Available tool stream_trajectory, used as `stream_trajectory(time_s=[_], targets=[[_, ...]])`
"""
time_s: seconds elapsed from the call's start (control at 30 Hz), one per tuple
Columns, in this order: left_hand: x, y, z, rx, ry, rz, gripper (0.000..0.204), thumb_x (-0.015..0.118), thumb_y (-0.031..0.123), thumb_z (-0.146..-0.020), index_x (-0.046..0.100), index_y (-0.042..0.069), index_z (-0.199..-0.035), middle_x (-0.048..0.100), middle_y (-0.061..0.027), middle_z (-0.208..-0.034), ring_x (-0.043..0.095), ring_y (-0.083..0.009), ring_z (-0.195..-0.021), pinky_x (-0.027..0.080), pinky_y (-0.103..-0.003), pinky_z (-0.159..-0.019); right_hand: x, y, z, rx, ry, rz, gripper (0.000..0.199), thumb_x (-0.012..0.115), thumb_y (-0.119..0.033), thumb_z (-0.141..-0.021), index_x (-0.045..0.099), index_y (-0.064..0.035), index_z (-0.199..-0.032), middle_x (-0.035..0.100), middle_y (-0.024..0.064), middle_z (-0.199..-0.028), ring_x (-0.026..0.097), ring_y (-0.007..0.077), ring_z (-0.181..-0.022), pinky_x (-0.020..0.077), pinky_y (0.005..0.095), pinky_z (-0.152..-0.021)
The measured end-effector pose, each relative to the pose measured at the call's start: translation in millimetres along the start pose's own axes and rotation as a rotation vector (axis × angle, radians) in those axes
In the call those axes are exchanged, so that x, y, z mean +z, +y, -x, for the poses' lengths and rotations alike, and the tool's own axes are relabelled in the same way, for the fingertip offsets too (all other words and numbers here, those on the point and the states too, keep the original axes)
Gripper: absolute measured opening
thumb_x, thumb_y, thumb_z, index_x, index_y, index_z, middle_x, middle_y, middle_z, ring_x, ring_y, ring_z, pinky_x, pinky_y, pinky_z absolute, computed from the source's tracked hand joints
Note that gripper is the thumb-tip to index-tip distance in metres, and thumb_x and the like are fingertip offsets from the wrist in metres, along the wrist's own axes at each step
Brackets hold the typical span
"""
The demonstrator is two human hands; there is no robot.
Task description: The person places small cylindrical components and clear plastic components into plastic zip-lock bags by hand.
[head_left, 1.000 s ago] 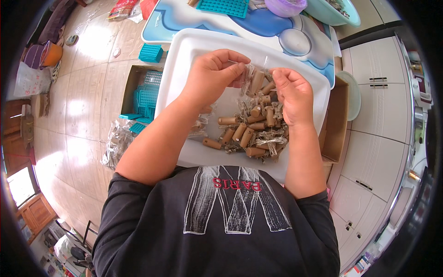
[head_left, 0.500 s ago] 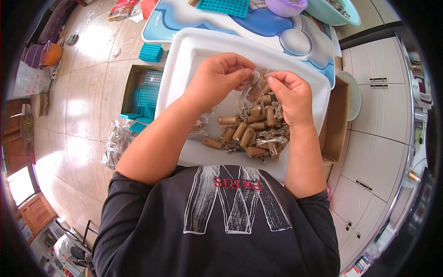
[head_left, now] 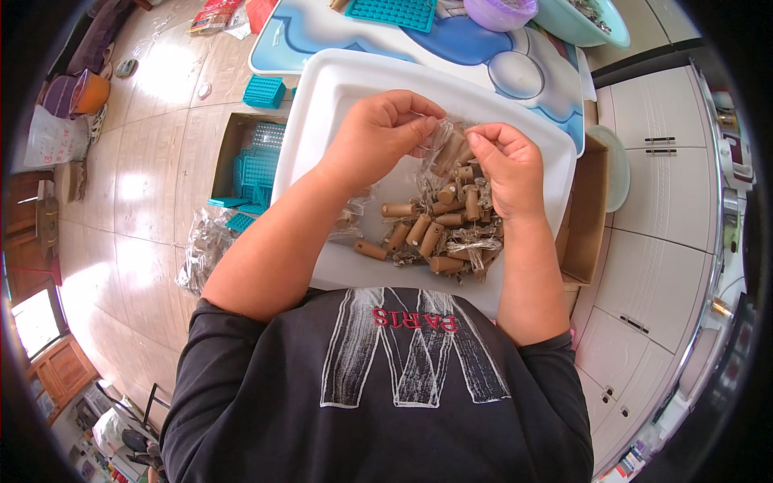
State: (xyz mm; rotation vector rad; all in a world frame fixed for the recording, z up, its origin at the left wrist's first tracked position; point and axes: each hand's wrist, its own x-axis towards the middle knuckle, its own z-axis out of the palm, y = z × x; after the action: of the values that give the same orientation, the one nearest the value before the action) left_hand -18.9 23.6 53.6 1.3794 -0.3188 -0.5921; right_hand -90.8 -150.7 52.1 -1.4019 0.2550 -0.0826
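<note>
A clear plastic bag [head_left: 448, 153] with brown cork-like cylinders inside hangs above a white tub [head_left: 564, 179]. My left hand [head_left: 385, 133] pinches the bag's left upper edge between thumb and fingers. Opposite it, my right hand [head_left: 509, 165] has thumb and forefinger together at the bag's right edge, the other fingers curled. Under the hands and toward my body, a loose pile of brown cork-like cylinders [head_left: 431, 238] with thin silvery wires lies in the tub. More clear plastic [head_left: 349, 219] shows beside my left forearm, partly hidden by it.
Left of the tub, a cardboard box [head_left: 229, 153] holds teal plastic trays [head_left: 259, 167]; a teal basket [head_left: 263, 91] stands beyond it. Crumpled plastic bags [head_left: 203, 251] lie nearby. Behind is a blue-patterned table [head_left: 515, 74] with a purple bowl [head_left: 501, 14]. Another cardboard box [head_left: 586, 213] is at right.
Both hands stay almost in place, still at the bag's edges. The plastic between them has shifted very slightly. The pile in the tub is unchanged.
</note>
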Motion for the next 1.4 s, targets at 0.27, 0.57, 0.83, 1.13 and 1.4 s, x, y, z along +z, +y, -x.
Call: stream_trajectory(time_s=[0.27,0.57,0.83,1.13,1.4], targets=[[3,0,1,0.019,0.056,0.029,0.013,0.057,0.006,-0.084,0.061,0.000,-0.094,0.062,-0.0039,-0.078,0.056,-0.0079,-0.068,0.048,-0.021,-0.063,11,7,2,0.047,0.111,-0.178,0.007,0.060,-0.004,-0.081,0.057,-0.0006,-0.086,0.056,-0.0030,-0.074,0.047,0.0016,-0.061,0.0380,0.0153,-0.057],[-1,0,5,0.026,0.077,-0.065,0.012,0.061,0.011,-0.079,0.062,-0.001,-0.081,0.061,-0.0020,-0.074,0.054,-0.0071,-0.066,0.045,-0.021,-0.059,8,-2,3,0.226,0.021,-0.197,0.032,0.063,-0.033,-0.082,0.059,-0.0017,-0.088,0.045,-0.0075,-0.061,0.033,0.0003,-0.050,0.0220,0.0152,-0.042],[-2,-5,1,0.102,0.061,-0.218,0.020,0.061,0.002,-0.080,0.052,0.000,-0.098,0.059,-0.0018,-0.072,0.054,-0.0066,-0.068,0.043,-0.019,-0.061,18,7,3,0.025,0.023,0.003,0.026,0.066,-0.023,-0.081,0.062,0.0013,-0.090,0.056,-0.0029,-0.069,0.046,0.0029,-0.061,0.0364,0.0166,-0.056],[-40,24,13,-0.095,0.013,-0.935,0.012,0.053,0.006,-0.075,0.063,0.002,-0.079,0.064,-0.0071,-0.080,0.059,-0.0135,-0.072,0.047,-0.024,-0.068,-1,0,-6,-0.027,0.215,-0.061,0.021,0.061,-0.017,-0.084,0.061,0.0024,-0.092,0.042,-0.0089,-0.055,0.027,-0.0011,-0.044,0.0179,0.0164,-0.040],[-12,-9,12,-0.027,-0.394,-0.947,0.023,0.062,0.025,-0.076,0.062,0.003,-0.084,0.062,-0.0127,-0.087,0.059,-0.0290,-0.081,0.047,-0.037,-0.072,2,-4,-6,-0.028,0.186,-0.053,0.020,0.061,-0.017,-0.085,0.061,0.0018,-0.091,0.039,-0.0085,-0.056,0.028,-0.0007,-0.046,0.0178,0.0168,-0.040]])
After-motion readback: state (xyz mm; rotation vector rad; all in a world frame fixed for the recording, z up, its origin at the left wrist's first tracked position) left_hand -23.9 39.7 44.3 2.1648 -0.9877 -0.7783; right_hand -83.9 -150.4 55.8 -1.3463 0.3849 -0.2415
